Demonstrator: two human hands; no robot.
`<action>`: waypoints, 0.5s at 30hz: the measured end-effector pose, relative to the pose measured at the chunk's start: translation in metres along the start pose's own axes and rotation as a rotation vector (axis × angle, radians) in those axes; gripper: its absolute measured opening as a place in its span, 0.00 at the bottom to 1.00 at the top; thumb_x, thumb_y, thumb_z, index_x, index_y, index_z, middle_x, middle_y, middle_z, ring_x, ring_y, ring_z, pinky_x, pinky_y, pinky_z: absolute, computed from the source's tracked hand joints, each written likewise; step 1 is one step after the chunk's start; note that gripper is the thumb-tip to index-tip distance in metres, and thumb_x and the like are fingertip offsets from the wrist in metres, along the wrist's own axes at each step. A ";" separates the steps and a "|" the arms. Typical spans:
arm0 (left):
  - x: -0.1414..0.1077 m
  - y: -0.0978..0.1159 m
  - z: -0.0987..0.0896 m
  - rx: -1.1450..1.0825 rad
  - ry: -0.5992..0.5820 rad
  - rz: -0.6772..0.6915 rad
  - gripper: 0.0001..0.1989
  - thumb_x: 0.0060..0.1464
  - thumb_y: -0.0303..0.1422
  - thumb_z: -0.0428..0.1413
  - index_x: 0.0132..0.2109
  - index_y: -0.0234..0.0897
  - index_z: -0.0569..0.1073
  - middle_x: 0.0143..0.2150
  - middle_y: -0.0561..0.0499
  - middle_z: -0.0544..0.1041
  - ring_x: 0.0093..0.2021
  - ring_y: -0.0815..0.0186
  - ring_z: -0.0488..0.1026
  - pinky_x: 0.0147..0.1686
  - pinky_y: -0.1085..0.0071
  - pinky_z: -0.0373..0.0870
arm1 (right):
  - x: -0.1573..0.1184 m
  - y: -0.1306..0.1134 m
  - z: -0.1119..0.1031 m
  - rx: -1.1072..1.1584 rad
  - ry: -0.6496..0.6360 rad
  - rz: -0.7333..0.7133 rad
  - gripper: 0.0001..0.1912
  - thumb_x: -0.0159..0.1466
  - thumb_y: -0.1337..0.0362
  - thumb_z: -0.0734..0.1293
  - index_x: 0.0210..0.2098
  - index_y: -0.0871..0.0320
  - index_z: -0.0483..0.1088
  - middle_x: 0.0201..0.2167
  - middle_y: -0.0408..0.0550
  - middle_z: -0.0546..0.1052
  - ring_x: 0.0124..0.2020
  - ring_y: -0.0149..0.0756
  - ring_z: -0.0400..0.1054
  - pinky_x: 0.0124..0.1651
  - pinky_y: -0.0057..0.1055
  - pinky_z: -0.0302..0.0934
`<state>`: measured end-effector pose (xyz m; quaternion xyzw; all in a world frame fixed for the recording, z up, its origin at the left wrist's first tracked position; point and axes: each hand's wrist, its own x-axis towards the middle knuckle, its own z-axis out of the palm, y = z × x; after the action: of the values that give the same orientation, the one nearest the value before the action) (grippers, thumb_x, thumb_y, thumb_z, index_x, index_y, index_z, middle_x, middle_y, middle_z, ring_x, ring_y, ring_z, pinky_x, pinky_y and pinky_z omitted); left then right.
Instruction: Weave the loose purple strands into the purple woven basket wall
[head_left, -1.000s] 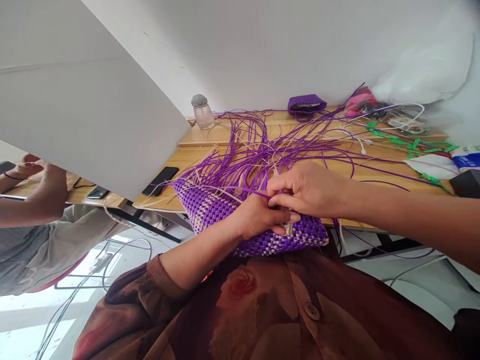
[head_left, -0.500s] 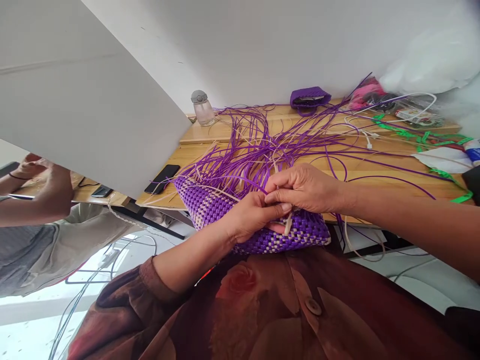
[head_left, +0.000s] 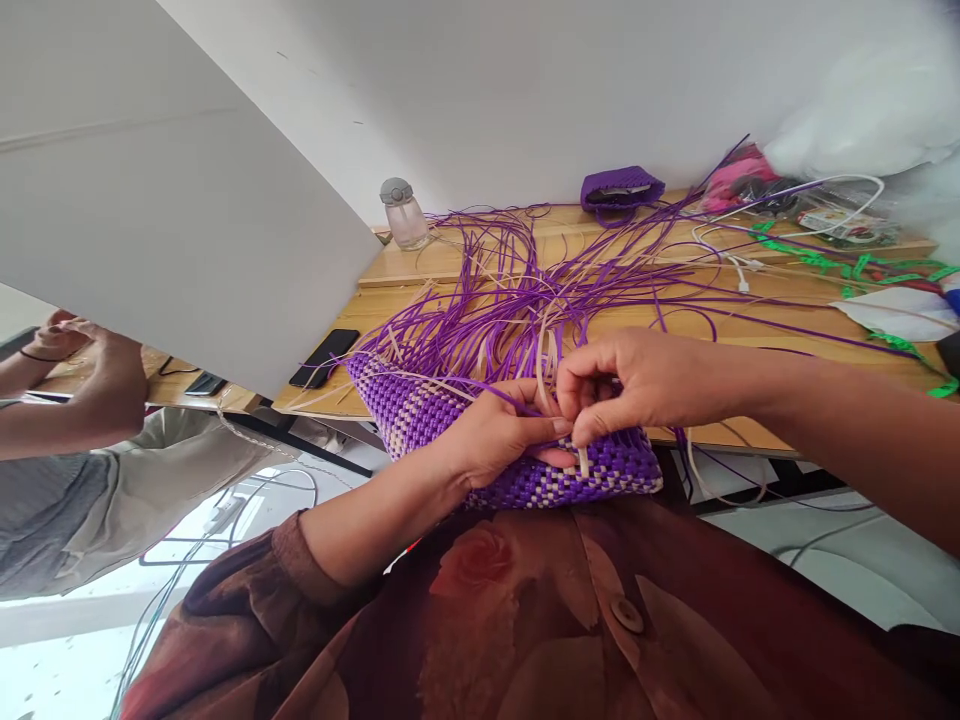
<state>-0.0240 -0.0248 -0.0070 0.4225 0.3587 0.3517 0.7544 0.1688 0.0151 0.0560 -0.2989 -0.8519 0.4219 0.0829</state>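
A purple-and-cream woven basket lies at the table's front edge, against my body, with long loose strips fanning from its far rim. My left hand is closed on the weave near the rim, thumb and fingers pinching it, and purple strips run under the fingers. Close against it, my right hand has thumb and forefinger pinched together at a cream strip, whose short flat end sticks out below the fingertips. Another cream strip arches up behind the hands. The exact pinch point is partly hidden by my fingers.
A black phone lies left of the basket. Farther back stand a lidded bottle and a small purple woven bag. White cables and green ribbon lie at right. Beyond a grey divider, another person's hands show.
My right hand has shifted slightly right and down, apart from the left fingers, its fingertips now lower by the cream strip. My left hand stays nearly in place.
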 end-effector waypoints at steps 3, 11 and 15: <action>-0.001 0.000 0.000 0.001 0.001 0.006 0.18 0.40 0.30 0.72 0.31 0.29 0.70 0.28 0.52 0.76 0.28 0.68 0.78 0.31 0.70 0.80 | -0.010 -0.001 -0.004 -0.096 -0.035 0.002 0.04 0.58 0.64 0.71 0.33 0.57 0.75 0.29 0.40 0.78 0.30 0.30 0.70 0.32 0.26 0.59; -0.007 0.004 0.003 0.000 0.000 -0.034 0.16 0.40 0.29 0.72 0.29 0.29 0.71 0.29 0.51 0.77 0.28 0.68 0.78 0.35 0.68 0.80 | -0.013 -0.006 0.003 -0.275 0.084 0.142 0.05 0.59 0.62 0.68 0.31 0.55 0.76 0.24 0.40 0.76 0.23 0.29 0.66 0.26 0.27 0.52; -0.007 0.002 0.004 -0.002 0.005 -0.043 0.17 0.39 0.30 0.72 0.29 0.29 0.71 0.29 0.50 0.78 0.28 0.67 0.79 0.35 0.69 0.79 | -0.015 -0.011 0.005 -0.360 0.106 0.120 0.05 0.59 0.66 0.66 0.27 0.56 0.74 0.21 0.39 0.73 0.22 0.28 0.63 0.26 0.28 0.49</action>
<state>-0.0246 -0.0308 -0.0019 0.4131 0.3690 0.3368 0.7614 0.1743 -0.0022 0.0629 -0.3809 -0.8887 0.2506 0.0475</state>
